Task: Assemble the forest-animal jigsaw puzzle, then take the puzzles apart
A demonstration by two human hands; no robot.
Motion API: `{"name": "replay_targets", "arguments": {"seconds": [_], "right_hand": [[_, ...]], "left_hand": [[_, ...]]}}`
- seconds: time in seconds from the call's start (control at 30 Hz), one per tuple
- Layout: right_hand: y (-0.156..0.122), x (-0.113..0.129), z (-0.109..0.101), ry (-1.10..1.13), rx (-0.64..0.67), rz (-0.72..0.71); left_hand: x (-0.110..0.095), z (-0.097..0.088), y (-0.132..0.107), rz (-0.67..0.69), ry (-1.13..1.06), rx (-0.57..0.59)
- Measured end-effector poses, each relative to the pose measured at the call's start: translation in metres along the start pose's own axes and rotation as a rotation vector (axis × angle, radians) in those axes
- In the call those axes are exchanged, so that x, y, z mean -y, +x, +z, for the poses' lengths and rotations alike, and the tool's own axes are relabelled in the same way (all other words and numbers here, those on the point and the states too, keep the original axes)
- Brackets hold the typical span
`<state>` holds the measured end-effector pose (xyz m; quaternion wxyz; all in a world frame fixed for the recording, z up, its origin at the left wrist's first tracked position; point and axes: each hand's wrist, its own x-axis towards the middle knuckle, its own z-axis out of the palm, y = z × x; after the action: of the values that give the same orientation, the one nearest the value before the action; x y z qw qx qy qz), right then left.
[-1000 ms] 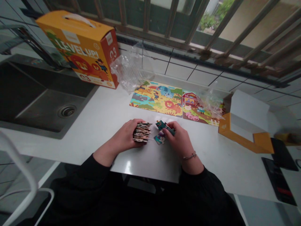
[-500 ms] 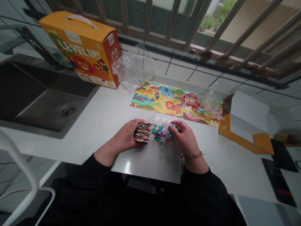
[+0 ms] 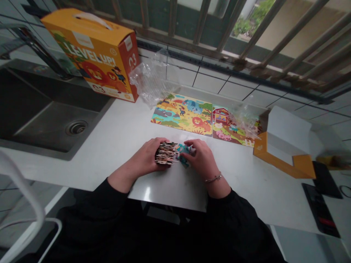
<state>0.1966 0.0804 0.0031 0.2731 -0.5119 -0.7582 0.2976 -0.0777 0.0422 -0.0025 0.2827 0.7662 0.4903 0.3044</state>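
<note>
Thick stack of jigsaw pieces (image 3: 166,153), edges toward the camera, clasped in left hand (image 3: 145,157) just above or on white counter (image 3: 95,164); can't tell if it touches. Teal jigsaw pieces (image 3: 181,149) right beside stack, between both hands. Right hand (image 3: 202,157), bracelet (image 3: 213,179) on wrist: thumb and fingers bent around teal pieces; can't tell if actually pinching one. Beyond: lion-and-elephant picture board (image 3: 182,114), farm picture board (image 3: 223,126) adjoining, clear plastic (image 3: 248,118) partly over the latter. Open orange-and-white box (image 3: 282,160) far right. Upright "LEVEL UP!" carton (image 3: 95,54) back left, crumpled plastic bag (image 3: 150,82) against it, sink (image 3: 52,120) alongside.
</note>
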Motion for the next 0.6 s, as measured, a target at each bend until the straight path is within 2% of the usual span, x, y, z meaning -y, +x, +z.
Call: {"name": "replay_targets", "arguments": {"seconds": [0.07, 0.13, 0.23, 0.33, 0.47, 0.6], "right_hand": [[0.001, 0.000, 0.002, -0.178, -0.021, -0.052], [0.000, 0.000, 0.002, -0.266, -0.006, -0.067], [-0.002, 0.001, 0.005, -0.280, 0.089, -0.091], [0.001, 0.006, 0.006, -0.265, 0.128, -0.054], [0.011, 0.009, -0.005, -0.146, 0.157, 0.082], [0.012, 0.002, -0.030, 0.126, 0.144, 0.267]], "left_hand": [[-0.001, 0.000, 0.000, -0.001, -0.002, -0.001], [-0.001, 0.000, 0.000, -0.003, -0.009, 0.001], [-0.001, 0.000, 0.000, -0.013, -0.008, 0.007], [-0.001, 0.001, 0.000, -0.017, -0.004, 0.001], [-0.001, 0.001, 0.000, -0.008, -0.012, -0.012], [-0.002, 0.001, 0.000, 0.004, -0.018, -0.019]]}}
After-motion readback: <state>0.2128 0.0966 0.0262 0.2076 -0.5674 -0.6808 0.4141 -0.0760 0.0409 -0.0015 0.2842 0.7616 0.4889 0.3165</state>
